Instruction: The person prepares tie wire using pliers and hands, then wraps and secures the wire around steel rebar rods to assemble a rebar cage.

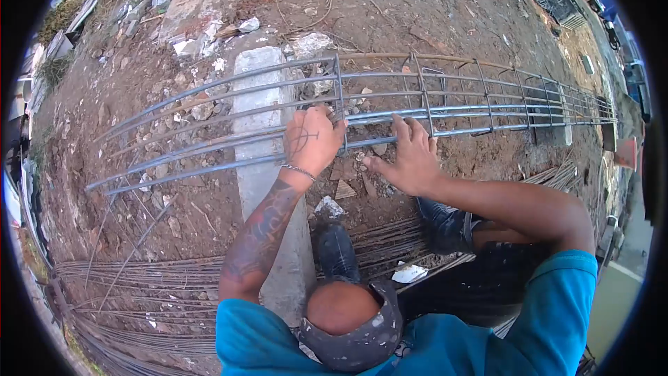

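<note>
Head; left hand (313, 141), right hand (414, 159) on rebar cage (424, 93)

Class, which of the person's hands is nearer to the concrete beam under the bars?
Left. The left hand is at the concrete beam's right edge in this view; the right hand is farther right, clear of it.

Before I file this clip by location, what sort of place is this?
Probably an outdoor construction site, or a yard for preparing steel. A steel rebar cage spans a concrete beam, and a long bundle of loose rods lies on bare, rubble-strewn ground.
</note>
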{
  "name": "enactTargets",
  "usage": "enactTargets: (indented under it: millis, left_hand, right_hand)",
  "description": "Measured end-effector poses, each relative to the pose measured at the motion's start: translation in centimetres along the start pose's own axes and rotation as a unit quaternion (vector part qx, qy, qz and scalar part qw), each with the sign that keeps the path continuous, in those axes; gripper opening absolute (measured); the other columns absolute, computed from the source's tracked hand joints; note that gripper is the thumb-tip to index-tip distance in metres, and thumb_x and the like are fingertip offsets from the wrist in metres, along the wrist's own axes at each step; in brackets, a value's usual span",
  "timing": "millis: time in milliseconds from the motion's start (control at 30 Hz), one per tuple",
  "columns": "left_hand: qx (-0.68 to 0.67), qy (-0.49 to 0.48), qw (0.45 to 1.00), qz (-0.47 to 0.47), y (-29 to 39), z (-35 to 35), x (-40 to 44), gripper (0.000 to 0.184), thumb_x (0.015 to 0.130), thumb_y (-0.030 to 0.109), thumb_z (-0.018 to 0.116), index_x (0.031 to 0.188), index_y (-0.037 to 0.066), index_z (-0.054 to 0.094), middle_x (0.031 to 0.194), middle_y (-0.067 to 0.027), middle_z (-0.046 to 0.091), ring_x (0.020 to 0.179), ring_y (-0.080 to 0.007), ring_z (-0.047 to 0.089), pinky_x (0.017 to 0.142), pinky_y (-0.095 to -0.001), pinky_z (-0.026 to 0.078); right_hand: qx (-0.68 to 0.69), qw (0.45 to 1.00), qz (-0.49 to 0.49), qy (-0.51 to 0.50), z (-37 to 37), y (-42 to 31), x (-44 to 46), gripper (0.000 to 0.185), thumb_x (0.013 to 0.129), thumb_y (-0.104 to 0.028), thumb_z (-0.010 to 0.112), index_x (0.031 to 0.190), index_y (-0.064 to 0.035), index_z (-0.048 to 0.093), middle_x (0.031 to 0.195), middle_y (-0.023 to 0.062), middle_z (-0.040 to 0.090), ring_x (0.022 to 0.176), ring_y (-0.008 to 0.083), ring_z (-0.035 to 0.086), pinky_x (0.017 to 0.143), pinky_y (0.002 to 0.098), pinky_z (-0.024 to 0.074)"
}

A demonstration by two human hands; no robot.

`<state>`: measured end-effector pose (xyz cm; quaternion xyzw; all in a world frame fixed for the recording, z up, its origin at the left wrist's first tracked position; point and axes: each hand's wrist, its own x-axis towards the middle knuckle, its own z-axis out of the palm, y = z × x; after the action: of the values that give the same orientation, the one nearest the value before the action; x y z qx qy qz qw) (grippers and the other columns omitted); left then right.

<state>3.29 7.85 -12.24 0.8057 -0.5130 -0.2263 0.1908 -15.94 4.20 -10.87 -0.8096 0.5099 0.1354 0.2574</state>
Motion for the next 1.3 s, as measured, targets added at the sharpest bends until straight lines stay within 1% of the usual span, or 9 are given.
enactTargets:
  millis: [100, 233, 333, 533, 600, 633, 867, 1100, 1300]
  left_hand:
    - [0.012, -0.005, 1.000, 0.021, 0.4, 0.2, 0.5, 0.029, 0.076, 0.030, 0.068, 0.082, 0.002, 0.067, 0.075, -0.0196, 0.065, 0.072, -0.0363, 0.063, 0.069, -0.0432, 0.049]
    - [0.006, -0.016, 1.000, 0.020, 0.6, 0.4, 0.6, 0.024, 0.075, 0.024, 0.066, 0.085, 0.003, 0.067, 0.078, -0.0199, 0.065, 0.080, -0.0363, 0.064, 0.072, -0.0437, 0.050]
    - [0.024, 0.057, 0.998, 0.019, 1.3, 0.5, -0.2, 0.015, 0.076, 0.016, 0.058, 0.080, 0.002, 0.065, 0.080, -0.0197, 0.064, 0.078, -0.0363, 0.065, 0.068, -0.0448, 0.051]
    - [0.037, 0.020, 0.999, 0.007, 0.9, 1.0, 0.2, 0.016, 0.076, 0.014, 0.057, 0.080, 0.000, 0.064, 0.082, -0.0216, 0.064, 0.079, -0.0391, 0.064, 0.069, -0.0466, 0.051]
    - [0.057, 0.088, 0.994, 0.037, 0.2, 1.7, 0.0, 0.017, 0.075, 0.013, 0.057, 0.080, -0.001, 0.064, 0.083, -0.0229, 0.064, 0.080, -0.0404, 0.063, 0.070, -0.0465, 0.051]
    - [0.037, 0.035, 0.999, -0.003, 0.3, 1.1, 0.3, 0.018, 0.075, 0.014, 0.057, 0.081, -0.002, 0.064, 0.083, -0.0229, 0.064, 0.081, -0.0410, 0.063, 0.072, -0.0463, 0.051]
    - [0.063, 0.013, 0.998, 0.024, 0.2, 0.6, 0.1, 0.022, 0.072, 0.018, 0.062, 0.082, -0.001, 0.065, 0.083, -0.0219, 0.065, 0.081, -0.0398, 0.063, 0.074, -0.0454, 0.050]
    - [0.042, 0.057, 0.997, -0.006, 0.1, 0.6, 0.0, 0.021, 0.069, 0.021, 0.064, 0.075, 0.001, 0.068, 0.077, -0.0218, 0.064, 0.078, -0.0380, 0.063, 0.073, -0.0419, 0.049]
    - [0.045, 0.083, 0.995, -0.031, 0.1, 1.5, -0.1, 0.021, 0.070, 0.021, 0.063, 0.076, 0.002, 0.068, 0.075, -0.0205, 0.065, 0.078, -0.0373, 0.063, 0.073, -0.0421, 0.049]
  right_hand:
    - [0.002, 0.990, 0.033, 0.136, 1.8, -1.5, 0.4, 0.101, 0.074, -0.065, 0.058, 0.143, -0.0034, 0.016, 0.142, 0.0288, 0.018, 0.134, 0.0452, 0.018, 0.103, 0.0669, 0.0141]
    - [-0.024, 0.977, 0.040, 0.210, 3.1, -2.6, 1.3, 0.104, 0.072, -0.065, 0.060, 0.143, -0.0035, 0.016, 0.143, 0.0297, 0.015, 0.135, 0.0448, 0.016, 0.103, 0.0671, 0.0128]
    - [-0.021, 0.975, 0.048, 0.217, 3.5, -3.1, 2.4, 0.105, 0.070, -0.064, 0.062, 0.143, -0.0035, 0.016, 0.143, 0.0301, 0.014, 0.136, 0.0445, 0.013, 0.103, 0.0670, 0.0119]
    - [0.038, 0.968, 0.021, 0.249, 3.4, -2.2, 1.9, 0.109, 0.066, -0.062, 0.068, 0.142, -0.0028, 0.017, 0.143, 0.0301, 0.015, 0.136, 0.0453, 0.012, 0.105, 0.0650, 0.0099]
    - [0.041, 0.970, 0.042, 0.237, 3.0, -2.4, 1.5, 0.110, 0.065, -0.063, 0.069, 0.142, -0.0028, 0.018, 0.143, 0.0303, 0.016, 0.136, 0.0456, 0.012, 0.105, 0.0656, 0.0095]
    - [0.035, 0.970, 0.040, 0.235, 3.2, -2.4, 1.7, 0.111, 0.064, -0.064, 0.069, 0.142, -0.0032, 0.019, 0.143, 0.0299, 0.016, 0.136, 0.0454, 0.012, 0.103, 0.0675, 0.0093]
    - [0.031, 0.971, 0.045, 0.231, 3.2, -3.0, 1.3, 0.115, 0.061, -0.069, 0.068, 0.143, -0.0047, 0.019, 0.145, 0.0289, 0.014, 0.137, 0.0441, 0.009, 0.102, 0.0695, 0.0064]
    - [0.043, 0.969, 0.042, 0.241, 3.3, -3.2, 1.2, 0.116, 0.060, -0.071, 0.066, 0.144, -0.0051, 0.020, 0.146, 0.0279, 0.014, 0.138, 0.0440, 0.008, 0.103, 0.0691, 0.0025]
    - [0.032, 0.964, 0.048, 0.259, 3.6, -3.1, 1.5, 0.113, 0.058, -0.068, 0.069, 0.143, -0.0093, 0.024, 0.146, 0.0273, 0.015, 0.137, 0.0450, 0.011, 0.102, 0.0705, 0.0066]
